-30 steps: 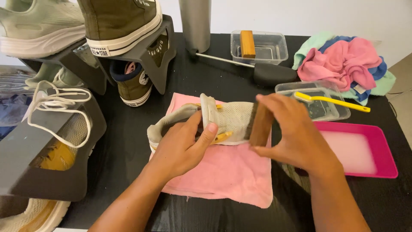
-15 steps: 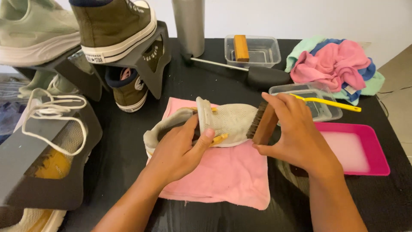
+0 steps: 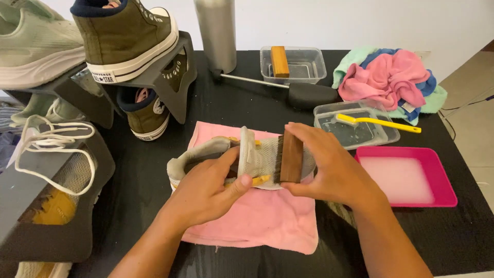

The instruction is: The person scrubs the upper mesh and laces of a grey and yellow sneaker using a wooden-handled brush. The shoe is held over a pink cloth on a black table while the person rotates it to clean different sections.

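black table (image 3: 247, 103) takes up most of the view, w/ dark grey shoe racks (image 3: 170, 72) at far left holding olive high-top sneakers (image 3: 123, 36) and a pale green trainer (image 3: 31, 46); white laces (image 3: 46, 139) lie on the nearer rack. steel bottle (image 3: 216, 33) stands at the back, next to it a clear tub (image 3: 309, 67) w/ a wooden block inside. pile of pink, blue and green cloths (image 3: 391, 82) at back right; in front of it a shallow clear tray (image 3: 360, 131) w/ a yellow toothbrush (image 3: 381, 122) across it, then a pink tray (image 3: 411, 177) of cloudy liquid. pink towel (image 3: 257, 221) lies mid-table, under the grey knit shoe (image 3: 257, 159), which sits on its side, long axis running left-right, heel opening at left, toe end hidden behind the brush. left hand (image 3: 206, 190) is clasped round the shoe's mid part, thumb over the yellow edge. right hand (image 3: 334, 170) grips a wooden brush (image 3: 290, 157), fingers closed on its back, bristles pressed against the shoe's mesh.
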